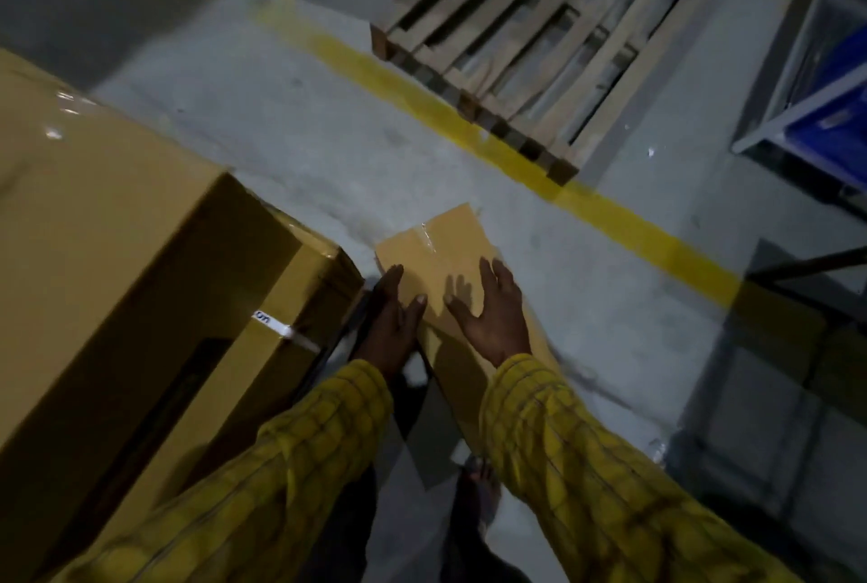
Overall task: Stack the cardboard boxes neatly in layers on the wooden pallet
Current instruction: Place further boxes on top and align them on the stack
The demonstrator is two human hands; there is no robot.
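- A large cardboard box (pixel 108 226) filled the left side, its top glossy with clear tape, and a second large box (pixel 281 315) with a white label strip sat just beside and below it.
- The left hand (pixel 391 319) lay along the left edge of a small cardboard box (pixel 441 263), fingers (pixel 391 282) straight and close together against the side, thumb resting on the top face; nothing was curled round the box.
- The left arm, in a yellow checked sleeve (pixel 300 456), reached forward from the lower left.
- The small cardboard box, sealed with a strip of clear tape along its top seam, sat low by the grey floor (pixel 281 150), between the second large box and a yellow floor line (pixel 516 150); whether it rested on the floor or was lifted could not be told.
- The right hand (pixel 492 315) lay palm down on the top face towards the right side, fingers (pixel 497 273) straight and slightly spread, thumb pointing left towards the other thumb.
- The right arm, in the same yellow sleeve, came in from the lower right.
- The wooden pallet (pixel 539 43) lay on the floor beyond the yellow line, well apart from the small box, with no box on its visible slats.
- A metal rack (pixel 797 104) with a blue bin (pixel 835 113) stood at the right edge.
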